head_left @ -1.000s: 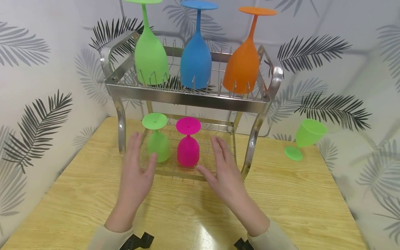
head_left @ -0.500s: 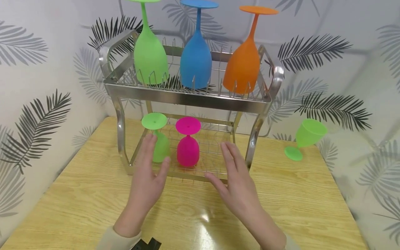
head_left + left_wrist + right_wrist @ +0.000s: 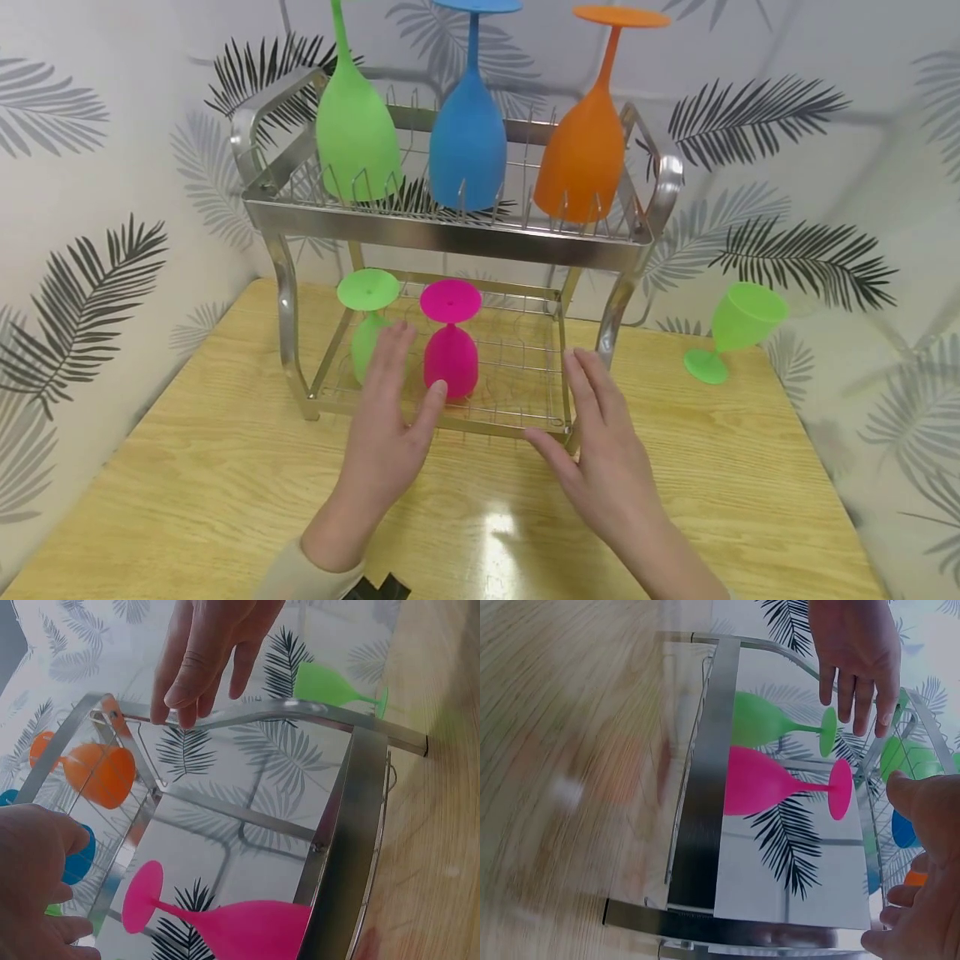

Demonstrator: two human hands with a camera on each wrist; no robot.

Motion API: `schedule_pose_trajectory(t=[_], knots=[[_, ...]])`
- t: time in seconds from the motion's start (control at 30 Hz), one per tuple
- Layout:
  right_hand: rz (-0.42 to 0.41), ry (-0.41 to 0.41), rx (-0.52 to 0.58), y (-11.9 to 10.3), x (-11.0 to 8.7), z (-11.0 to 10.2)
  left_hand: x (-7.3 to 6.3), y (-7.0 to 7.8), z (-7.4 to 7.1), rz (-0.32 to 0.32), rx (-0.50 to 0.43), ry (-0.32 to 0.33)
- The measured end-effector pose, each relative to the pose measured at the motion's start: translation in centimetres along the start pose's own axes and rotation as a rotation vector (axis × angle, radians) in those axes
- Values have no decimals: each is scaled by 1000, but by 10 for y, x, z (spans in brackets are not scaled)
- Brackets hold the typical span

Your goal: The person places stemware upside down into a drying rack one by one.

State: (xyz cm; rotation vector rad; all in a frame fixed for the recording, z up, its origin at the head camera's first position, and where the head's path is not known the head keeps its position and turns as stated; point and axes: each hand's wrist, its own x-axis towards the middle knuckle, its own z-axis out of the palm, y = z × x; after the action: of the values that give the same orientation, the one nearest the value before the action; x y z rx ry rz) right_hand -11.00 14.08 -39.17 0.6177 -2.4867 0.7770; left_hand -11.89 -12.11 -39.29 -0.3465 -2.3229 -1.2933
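Observation:
My left hand hovers in front of a two-tier metal dish rack with its fingers straight, overlapping an upside-down green goblet on the lower tier. Beside that one stands a pink goblet, also upside down; the left thumb overlaps its bowl in the head view. Fingers extended and holding nothing, my right hand is at the rack's front right leg. On the upper tier, upside-down green, blue and orange goblets stand in a row, the orange one tilted.
A smaller-looking green goblet stands upright on the wooden table, right of the rack. Patterned wall covering with leaf prints rises behind and at both sides. Thin wire prongs line the rack tiers.
Both hands have moved to the right, the left from the rack's left leg to before the green goblet, the right toward the right leg. The goblets and rack stay put.

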Motion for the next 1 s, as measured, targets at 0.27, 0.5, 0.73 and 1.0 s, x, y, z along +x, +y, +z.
schedule_pose_trajectory(t=[0.27,0.5,0.73,1.0], knots=[[-1,43,-30,10,-5,-12,1,9,17,73,-16,-25],[36,54,-62,21,-11,-23,1,19,29,88,-31,-47],[81,56,-92,28,-15,-33,2,25,42,72,-65,-96],[84,88,-106,42,-14,-44,4,33,52,48,-88,-150]])
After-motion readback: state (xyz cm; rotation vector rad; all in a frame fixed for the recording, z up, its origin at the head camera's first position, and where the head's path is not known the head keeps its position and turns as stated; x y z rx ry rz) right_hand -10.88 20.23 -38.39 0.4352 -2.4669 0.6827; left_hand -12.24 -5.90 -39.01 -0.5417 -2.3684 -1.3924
